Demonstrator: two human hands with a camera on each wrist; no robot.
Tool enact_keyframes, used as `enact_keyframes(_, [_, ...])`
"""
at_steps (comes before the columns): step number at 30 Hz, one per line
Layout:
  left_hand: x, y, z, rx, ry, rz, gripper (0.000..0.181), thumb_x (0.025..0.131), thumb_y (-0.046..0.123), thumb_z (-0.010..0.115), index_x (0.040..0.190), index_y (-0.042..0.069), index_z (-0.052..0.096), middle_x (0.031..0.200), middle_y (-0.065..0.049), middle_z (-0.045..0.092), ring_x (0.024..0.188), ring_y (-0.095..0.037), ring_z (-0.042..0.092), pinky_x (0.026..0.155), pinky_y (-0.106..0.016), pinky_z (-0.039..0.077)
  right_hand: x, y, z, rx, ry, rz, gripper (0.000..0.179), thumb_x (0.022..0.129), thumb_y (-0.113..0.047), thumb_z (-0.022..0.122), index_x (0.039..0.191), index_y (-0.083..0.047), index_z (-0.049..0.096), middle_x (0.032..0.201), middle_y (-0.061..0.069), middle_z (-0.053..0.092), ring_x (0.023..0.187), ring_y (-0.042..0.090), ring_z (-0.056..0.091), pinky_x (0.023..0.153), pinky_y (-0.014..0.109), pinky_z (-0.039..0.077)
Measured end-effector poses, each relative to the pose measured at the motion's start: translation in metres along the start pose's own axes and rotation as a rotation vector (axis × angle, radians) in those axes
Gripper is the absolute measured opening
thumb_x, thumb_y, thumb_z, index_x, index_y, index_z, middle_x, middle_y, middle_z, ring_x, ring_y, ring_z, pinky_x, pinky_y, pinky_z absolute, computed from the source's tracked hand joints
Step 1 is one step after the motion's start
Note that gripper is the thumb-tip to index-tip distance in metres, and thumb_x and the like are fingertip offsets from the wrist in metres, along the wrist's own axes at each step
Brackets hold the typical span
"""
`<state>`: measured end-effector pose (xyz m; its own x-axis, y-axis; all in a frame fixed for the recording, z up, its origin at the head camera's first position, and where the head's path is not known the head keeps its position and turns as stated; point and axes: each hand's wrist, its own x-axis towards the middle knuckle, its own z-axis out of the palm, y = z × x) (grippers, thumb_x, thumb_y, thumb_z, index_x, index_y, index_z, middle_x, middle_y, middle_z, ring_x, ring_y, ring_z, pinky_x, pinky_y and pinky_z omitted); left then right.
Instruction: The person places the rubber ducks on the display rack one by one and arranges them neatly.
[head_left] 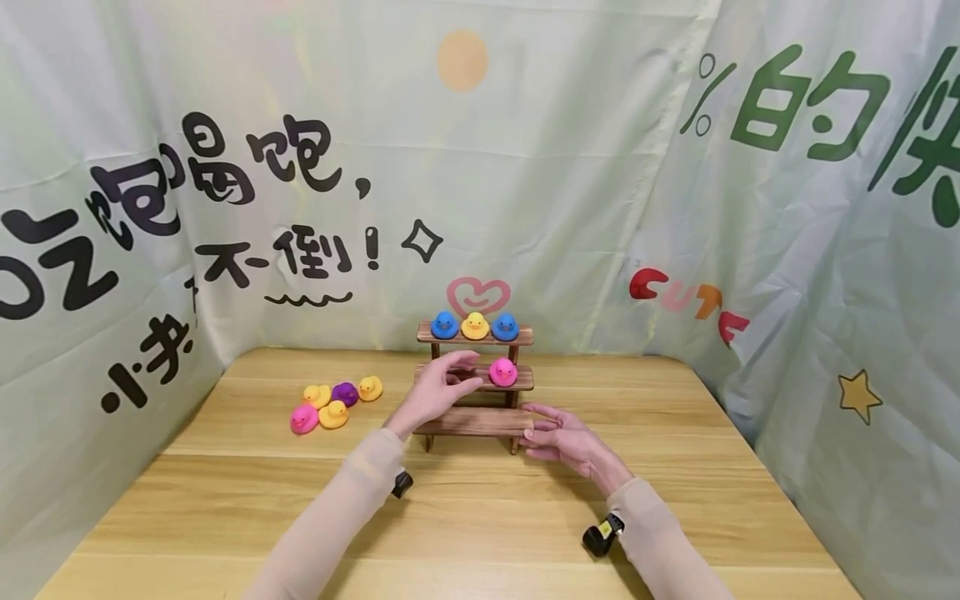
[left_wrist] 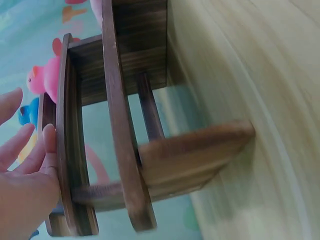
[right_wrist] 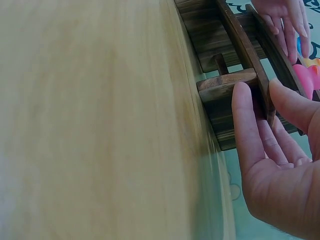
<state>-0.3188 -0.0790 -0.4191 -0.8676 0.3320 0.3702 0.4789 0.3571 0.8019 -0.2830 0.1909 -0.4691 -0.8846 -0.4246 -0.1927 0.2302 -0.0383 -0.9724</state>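
A three-tier wooden display stand (head_left: 472,422) stands on the table. On its top tier sit a blue rubber duck (head_left: 444,326), a yellow duck (head_left: 475,326) and another blue duck (head_left: 506,327); a pink duck (head_left: 503,372) sits at the right of the middle tier. My left hand (head_left: 444,385) is over the left part of the middle tier, its fingers spread with nothing seen between them, as the left wrist view also shows. At the right end of the bottom tier, my right hand (head_left: 567,439) holds the board's end between thumb (right_wrist: 290,102) and fingers.
Left of the stand several loose ducks lie in a cluster: a pink duck (head_left: 303,419), a purple duck (head_left: 345,393) and yellow ones (head_left: 333,414). A printed cloth (head_left: 570,208) hangs around the table (head_left: 480,525) at the back and sides.
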Motion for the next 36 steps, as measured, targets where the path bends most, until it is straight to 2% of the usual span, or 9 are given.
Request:
enact_keyframes(4, [-0.005,-0.002,-0.008,-0.012,0.021,-0.015,0.038,0.091,0.022,0.071,0.127,0.012,0.063,0.122,-0.009,0.067,0.109,-0.02,0.063,0.092,-0.04,0.052,0.0,0.0,0.0,-0.001,0.003,-0.001,0.068,0.095,0.0,0.059,0.153,-0.001,0.025,0.126,0.019,0.057,0.105,0.025,0.067,0.09,0.038,0.056])
enact_keyframes(9, [-0.01,-0.001,-0.015,-0.027,0.027,-0.034,0.031,0.092,0.018,0.069,0.12,0.006,0.067,0.112,-0.012,0.071,0.098,-0.018,0.066,0.088,-0.037,0.054,0.0,0.0,-0.001,-0.001,0.008,-0.003,0.067,0.095,0.0,0.059,0.153,-0.002,0.026,0.125,0.019,0.057,0.105,0.025,0.067,0.09,0.037,0.056])
enact_keyframes(16, [-0.016,-0.004,-0.025,-0.069,0.05,-0.04,0.024,0.093,0.023,0.069,0.11,0.007,0.072,0.103,-0.007,0.074,0.089,-0.013,0.067,0.079,-0.027,0.054,-0.001,0.001,0.0,-0.01,0.005,-0.003,0.067,0.094,0.001,0.06,0.153,-0.001,0.027,0.13,0.023,0.055,0.103,0.023,0.068,0.089,0.036,0.056])
enact_keyframes(20, [-0.018,-0.007,-0.031,-0.09,0.071,-0.034,0.021,0.092,0.024,0.069,0.105,0.008,0.073,0.093,-0.01,0.074,0.082,-0.017,0.068,0.073,-0.025,0.054,0.0,0.001,0.0,-0.015,0.006,-0.004,0.067,0.095,0.0,0.06,0.153,-0.001,0.027,0.131,0.023,0.054,0.103,0.023,0.068,0.089,0.037,0.056])
enact_keyframes(23, [-0.02,-0.009,-0.035,-0.096,0.095,-0.031,0.02,0.093,0.023,0.069,0.103,0.007,0.073,0.087,-0.014,0.073,0.077,-0.025,0.068,0.066,-0.025,0.053,0.0,0.0,0.0,-0.019,0.004,-0.008,0.067,0.095,0.0,0.059,0.153,-0.001,0.026,0.132,0.024,0.053,0.103,0.023,0.067,0.09,0.037,0.056])
enact_keyframes(27, [-0.023,-0.012,-0.041,-0.089,0.137,-0.052,0.017,0.093,0.023,0.069,0.1,0.008,0.074,0.087,-0.013,0.074,0.078,-0.032,0.067,0.065,-0.028,0.054,0.0,0.0,0.0,-0.021,0.0,-0.009,0.067,0.094,0.0,0.06,0.153,-0.001,0.026,0.132,0.024,0.053,0.104,0.024,0.067,0.09,0.038,0.056])
enact_keyframes(31, [-0.027,-0.017,-0.047,-0.066,0.168,-0.082,0.02,0.092,0.028,0.07,0.098,0.01,0.075,0.089,-0.01,0.075,0.079,-0.03,0.066,0.066,-0.028,0.054,0.0,0.001,0.0,-0.019,0.003,-0.009,0.066,0.094,0.0,0.061,0.152,-0.001,0.029,0.127,0.02,0.055,0.104,0.024,0.068,0.09,0.038,0.056])
enact_keyframes(36, [-0.033,-0.023,-0.056,-0.084,0.18,-0.106,0.023,0.091,0.031,0.071,0.098,0.01,0.075,0.083,-0.014,0.072,0.066,-0.021,0.06,0.059,-0.029,0.051,0.0,0.002,0.0,-0.012,0.008,-0.016,0.066,0.093,0.0,0.062,0.151,-0.001,0.031,0.122,0.016,0.056,0.104,0.025,0.068,0.09,0.039,0.056])
